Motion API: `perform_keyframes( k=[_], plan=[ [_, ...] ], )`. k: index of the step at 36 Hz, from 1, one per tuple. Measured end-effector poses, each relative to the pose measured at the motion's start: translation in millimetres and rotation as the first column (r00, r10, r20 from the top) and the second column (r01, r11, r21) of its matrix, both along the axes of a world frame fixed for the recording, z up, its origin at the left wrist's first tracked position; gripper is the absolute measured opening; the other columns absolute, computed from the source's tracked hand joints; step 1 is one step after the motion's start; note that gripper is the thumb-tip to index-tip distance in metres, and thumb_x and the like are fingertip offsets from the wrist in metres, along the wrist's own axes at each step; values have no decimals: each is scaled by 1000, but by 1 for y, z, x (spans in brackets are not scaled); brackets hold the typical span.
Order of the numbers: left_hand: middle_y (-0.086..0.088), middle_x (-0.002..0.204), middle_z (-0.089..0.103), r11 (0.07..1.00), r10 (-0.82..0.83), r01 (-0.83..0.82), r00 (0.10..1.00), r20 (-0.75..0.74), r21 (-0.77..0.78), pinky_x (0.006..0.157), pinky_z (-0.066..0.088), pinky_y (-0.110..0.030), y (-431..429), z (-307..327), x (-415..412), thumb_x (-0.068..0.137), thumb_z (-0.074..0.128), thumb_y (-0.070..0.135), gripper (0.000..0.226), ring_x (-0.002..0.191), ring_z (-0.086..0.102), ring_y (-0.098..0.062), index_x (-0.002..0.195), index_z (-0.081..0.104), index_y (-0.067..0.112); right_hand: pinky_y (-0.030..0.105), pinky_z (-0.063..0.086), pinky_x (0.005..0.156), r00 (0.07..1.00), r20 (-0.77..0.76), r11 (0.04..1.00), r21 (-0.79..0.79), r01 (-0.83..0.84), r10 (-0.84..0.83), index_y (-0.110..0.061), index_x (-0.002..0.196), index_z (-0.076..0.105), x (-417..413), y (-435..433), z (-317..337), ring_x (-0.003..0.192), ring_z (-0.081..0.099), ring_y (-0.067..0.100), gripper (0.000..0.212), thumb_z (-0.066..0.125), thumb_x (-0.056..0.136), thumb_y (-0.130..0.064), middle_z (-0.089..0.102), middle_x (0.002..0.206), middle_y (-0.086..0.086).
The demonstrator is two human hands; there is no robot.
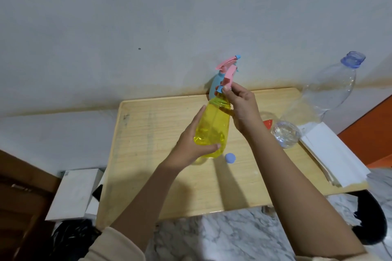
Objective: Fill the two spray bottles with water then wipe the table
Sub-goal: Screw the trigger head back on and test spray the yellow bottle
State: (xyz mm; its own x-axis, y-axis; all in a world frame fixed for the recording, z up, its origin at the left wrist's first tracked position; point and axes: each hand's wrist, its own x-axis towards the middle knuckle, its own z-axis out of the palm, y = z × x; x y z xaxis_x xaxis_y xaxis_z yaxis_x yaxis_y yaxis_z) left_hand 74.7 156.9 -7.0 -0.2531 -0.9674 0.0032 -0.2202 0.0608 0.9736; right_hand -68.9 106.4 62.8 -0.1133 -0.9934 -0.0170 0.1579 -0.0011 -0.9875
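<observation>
The yellow spray bottle (214, 125) is between my two hands, tilted away from me over the wooden table (159, 133). My left hand (191, 144) wraps around its lower body, thumb across the front. My right hand (240, 106) grips the neck, its fingertips pinching the base of the pink spray head (230, 75).

Just beyond my right hand, against the wall, stands the second spray bottle (216, 82), blue with its own pink head on.

Just below my left hand a small blue cap (230, 158) lies on the table. To the right of my right hand is a large clear water bottle (322, 95), uncapped and leaning, looking mostly empty. A small red object (268, 123) peeks out beside its base; I cannot tell what it is. Farther right lies a stack of white folded sheets (335, 154).

I judge I am twisting the head on or off; which, and how much water the yellow bottle holds, I cannot tell. Wiping looks not yet begun.
</observation>
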Motion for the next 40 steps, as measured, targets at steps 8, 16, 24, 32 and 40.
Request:
perform_keyframes(
  k=[8, 16, 24, 32, 40],
  plan=[
    [14, 130, 41, 982, 177, -169, 978, 106, -81, 87, 34, -1, 39, -12, -23, 70, 79, 25, 102, 109, 39, 24, 143, 13, 53, 38, 46, 76, 986, -119, 994, -26, 111, -113, -19, 77, 69, 4, 21, -11, 77, 57, 22, 16, 63, 84, -6, 66, 79, 10],
    [8, 122, 38, 946, 309, -283, 935, 172, -159, 88, 29, 0, 95, -21, -45, 75, 75, 31, 99, 106, 38, 22, 133, 3, 69, 37, 47, 82, 978, -188, 995, 26, 98, -91, -26, 89, 41, -5, 59, -8, 95, 59, 22, 29, 68, 79, -29, 55, 106, 5],
    [10, 120, 38, 910, 400, -359, 891, 217, -206, 92, 31, -16, 166, -25, -72, 69, 74, 47, 99, 107, 37, 7, 130, 1, 71, 29, 42, 63, 954, -301, 1000, -20, 0, -6, -7, 83, 48, -15, 104, -4, 54, 52, 10, 25, 66, 84, -25, 56, 73, 4],
    [1, 128, 47, 926, 375, -377, 899, 228, -35, 84, 30, 3, 211, -20, -49, 95, 51, 34, 43, 99, 48, 10, 136, 45, 23, 35, 43, 61, 938, -344, 996, -50, -67, 46, -9, 73, 51, -5, 145, -33, 68, 50, 22, 5, 49, 77, -13, 55, 76, 12],
    [-12, 98, 59, 949, 188, -300, 785, 590, 97, 73, 40, -30, 212, -28, 1, 96, 51, 30, 30, 92, 56, -25, 99, 64, 4, 30, 32, 60, 829, -492, 962, 83, -259, 266, -7, 66, 42, 25, 162, -68, 65, 41, 24, 4, 41, 66, -11, 47, 70, 11]
  ],
)
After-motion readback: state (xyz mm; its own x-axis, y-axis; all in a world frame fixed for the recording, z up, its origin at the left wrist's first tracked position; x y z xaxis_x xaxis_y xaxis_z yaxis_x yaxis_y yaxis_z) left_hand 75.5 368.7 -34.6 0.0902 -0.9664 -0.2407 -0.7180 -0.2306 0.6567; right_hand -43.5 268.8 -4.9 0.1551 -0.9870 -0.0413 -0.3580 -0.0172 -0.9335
